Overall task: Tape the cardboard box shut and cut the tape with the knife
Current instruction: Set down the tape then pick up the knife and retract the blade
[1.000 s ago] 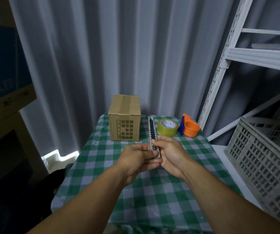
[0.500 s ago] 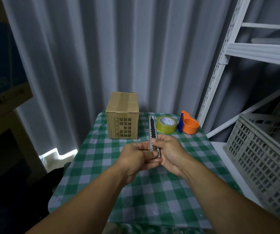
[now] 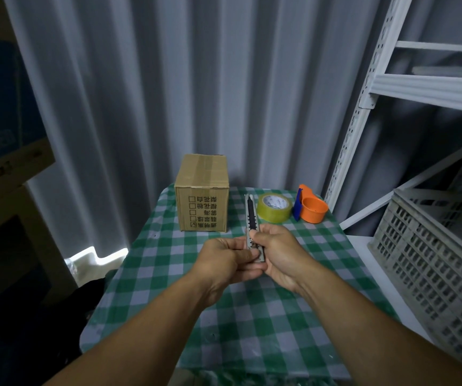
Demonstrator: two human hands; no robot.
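A small brown cardboard box (image 3: 202, 194) stands closed at the far left of the checked table, a strip of tape along its top seam. A utility knife (image 3: 252, 215) points away from me above the table's middle. My right hand (image 3: 278, 253) wraps its lower handle, and my left hand (image 3: 224, 262) pinches the same end from the left. A roll of yellowish clear tape (image 3: 274, 207) lies flat behind the hands, to the right of the knife tip.
An orange and blue tape dispenser (image 3: 310, 208) sits right of the roll. The green-checked tablecloth (image 3: 252, 316) covers a narrow table. A white metal shelf (image 3: 363, 112) and a grey plastic crate (image 3: 433, 260) stand to the right. Grey curtains hang behind.
Both hands stay on the knife in the same grip. The view has tilted slightly, so the box and tape sit a little higher in the frame.
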